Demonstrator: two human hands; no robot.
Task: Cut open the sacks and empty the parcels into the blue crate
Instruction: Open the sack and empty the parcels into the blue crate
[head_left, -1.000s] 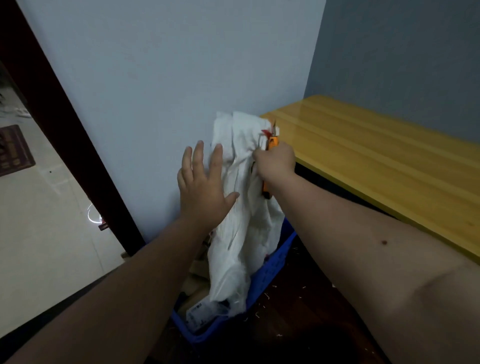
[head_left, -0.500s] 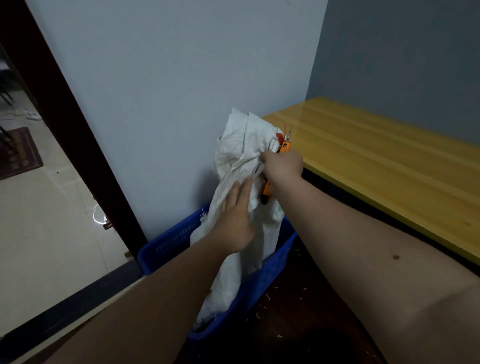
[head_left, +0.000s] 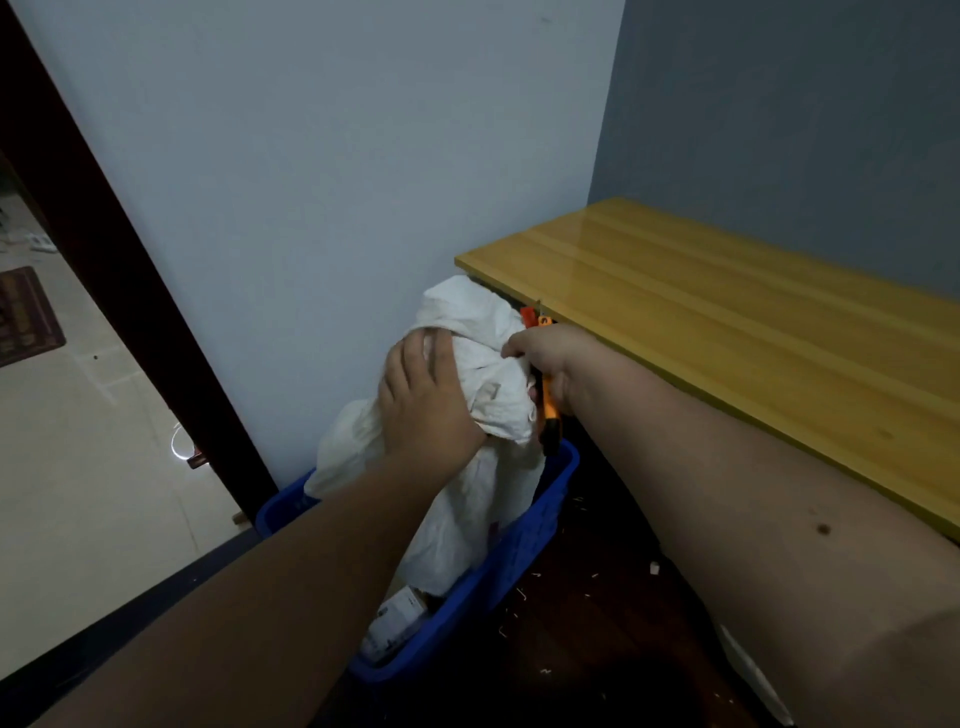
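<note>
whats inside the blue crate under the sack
At the near end of the blue crate, a white labelled parcel shows below the white sack. The sack and the left forearm cover the rest of the inside, so other contents cannot be seen.

No readable text anywhere. White parcel (head_left: 397, 616) in the blue crate (head_left: 524, 540) carries a label with dark print, too small and blurred to make out. Small tan patch on the white sack (head_left: 483, 343) shows no legible marking. Mat (head_left: 23, 317) on the floor at far left has a pattern, no lettering discernible
</note>
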